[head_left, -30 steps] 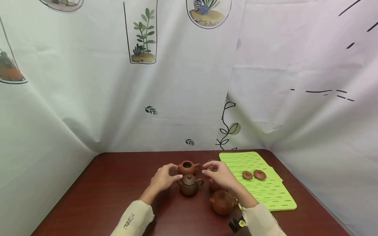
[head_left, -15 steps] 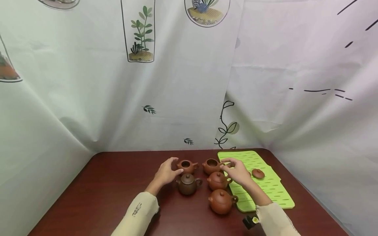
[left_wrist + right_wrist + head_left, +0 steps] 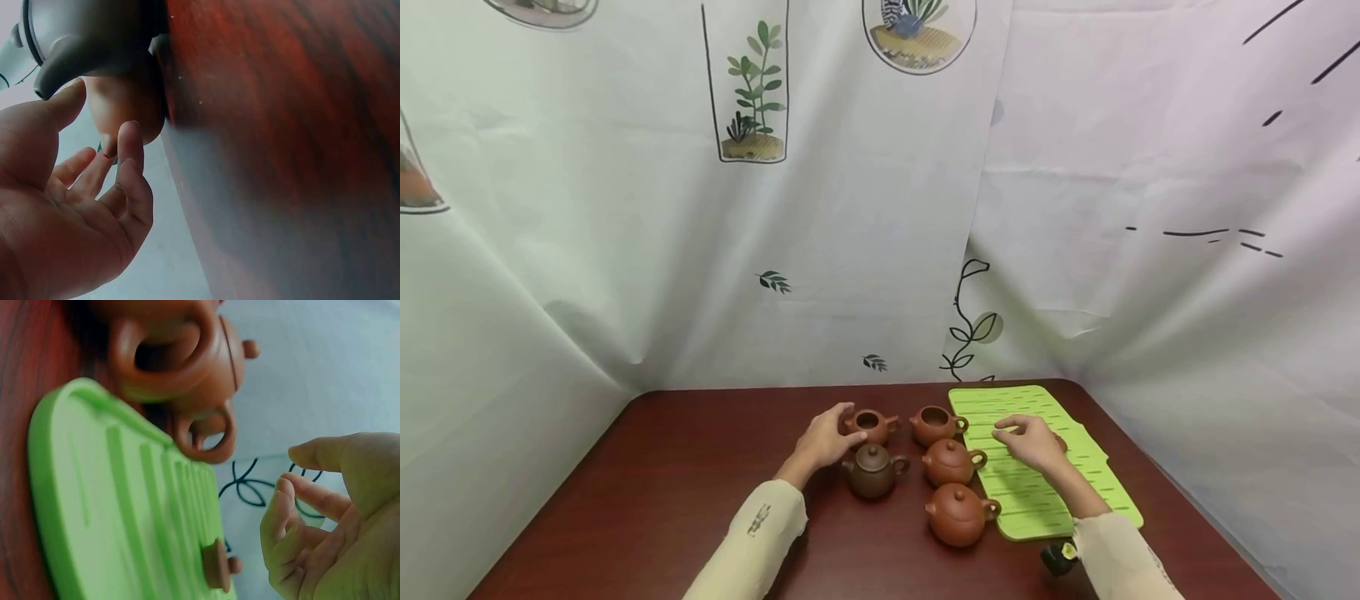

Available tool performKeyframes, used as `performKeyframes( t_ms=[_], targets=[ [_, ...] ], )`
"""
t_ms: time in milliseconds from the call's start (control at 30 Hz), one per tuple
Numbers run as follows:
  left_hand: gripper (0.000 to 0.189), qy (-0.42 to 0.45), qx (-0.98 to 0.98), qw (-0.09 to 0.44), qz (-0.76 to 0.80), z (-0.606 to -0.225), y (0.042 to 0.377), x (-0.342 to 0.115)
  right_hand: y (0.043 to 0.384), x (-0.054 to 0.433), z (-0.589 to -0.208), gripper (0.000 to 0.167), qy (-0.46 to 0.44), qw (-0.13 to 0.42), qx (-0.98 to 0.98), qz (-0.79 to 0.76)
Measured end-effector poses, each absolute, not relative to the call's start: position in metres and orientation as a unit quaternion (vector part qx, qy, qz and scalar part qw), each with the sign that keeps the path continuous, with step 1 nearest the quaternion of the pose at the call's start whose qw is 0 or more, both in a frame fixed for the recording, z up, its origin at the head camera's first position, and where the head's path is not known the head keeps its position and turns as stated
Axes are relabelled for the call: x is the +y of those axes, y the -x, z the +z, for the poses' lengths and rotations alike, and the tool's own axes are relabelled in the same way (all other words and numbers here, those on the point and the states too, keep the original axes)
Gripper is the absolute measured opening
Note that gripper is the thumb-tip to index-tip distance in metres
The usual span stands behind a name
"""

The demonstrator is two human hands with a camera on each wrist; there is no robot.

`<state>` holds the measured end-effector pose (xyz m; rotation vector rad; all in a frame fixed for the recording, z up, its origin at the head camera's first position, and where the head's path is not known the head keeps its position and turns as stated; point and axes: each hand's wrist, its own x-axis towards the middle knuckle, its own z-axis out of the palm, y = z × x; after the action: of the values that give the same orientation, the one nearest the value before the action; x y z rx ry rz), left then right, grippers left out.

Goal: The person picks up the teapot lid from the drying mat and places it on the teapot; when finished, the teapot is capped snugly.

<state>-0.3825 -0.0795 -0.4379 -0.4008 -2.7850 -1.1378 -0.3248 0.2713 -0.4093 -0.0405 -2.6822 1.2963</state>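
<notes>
My left hand (image 3: 823, 437) is at the spout side of a lidless reddish-brown teapot (image 3: 869, 425), thumb and fingers spread around the spout; whether they touch it I cannot tell. Just in front stands a dark brown lidded teapot (image 3: 872, 471), its spout (image 3: 59, 69) close above my thumb in the left wrist view. My right hand (image 3: 1033, 442) hovers over the green mat (image 3: 1022, 508), with a gap between thumb and fingertips and nothing held. One small clay lid (image 3: 216, 565) lies on the mat near that hand; the head view mostly hides the lids behind it.
Right of centre, a second lidless teapot (image 3: 934, 423) and two lidded reddish teapots, one middle (image 3: 951, 462) and one nearer (image 3: 957, 517), stand in a column along the mat's left edge. A white printed cloth (image 3: 850, 208) hangs behind the dark red table (image 3: 647, 483).
My right hand has moved right, away from the back-left lidless teapot, past the column of teapots and over the green mat. My left hand has stayed by the lidless teapot's spout.
</notes>
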Motion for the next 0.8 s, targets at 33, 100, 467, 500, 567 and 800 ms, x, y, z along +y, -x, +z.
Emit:
performKeyframes(
  t_ms=[33,100,467,500,567,800],
  targets=[
    [0.058,0.135,-0.917,0.051,-0.372,-0.439,0.383,-0.08,0.325,0.274,-0.411,0.03,0.019,0.077,-0.899,0.43],
    [0.058,0.137,-0.918,0.048,-0.369,-0.439,0.385,-0.08,0.326,0.278,-0.415,0.032,0.025,0.073,-0.903,0.424],
    [0.054,0.12,-0.926,0.027,-0.356,-0.44,0.391,-0.078,0.333,0.303,-0.427,0.035,0.034,0.079,-0.918,0.387],
    [0.054,0.12,-0.927,0.027,-0.354,-0.44,0.391,-0.078,0.333,0.304,-0.428,0.034,0.035,0.081,-0.922,0.378],
    [0.054,0.118,-0.928,0.026,-0.351,-0.439,0.391,-0.078,0.335,0.308,-0.431,0.034,0.037,0.083,-0.927,0.365],
    [0.054,0.114,-0.936,0.023,-0.334,-0.436,0.388,-0.075,0.338,0.315,-0.435,0.033,0.036,0.077,-0.932,0.352]
  ],
)
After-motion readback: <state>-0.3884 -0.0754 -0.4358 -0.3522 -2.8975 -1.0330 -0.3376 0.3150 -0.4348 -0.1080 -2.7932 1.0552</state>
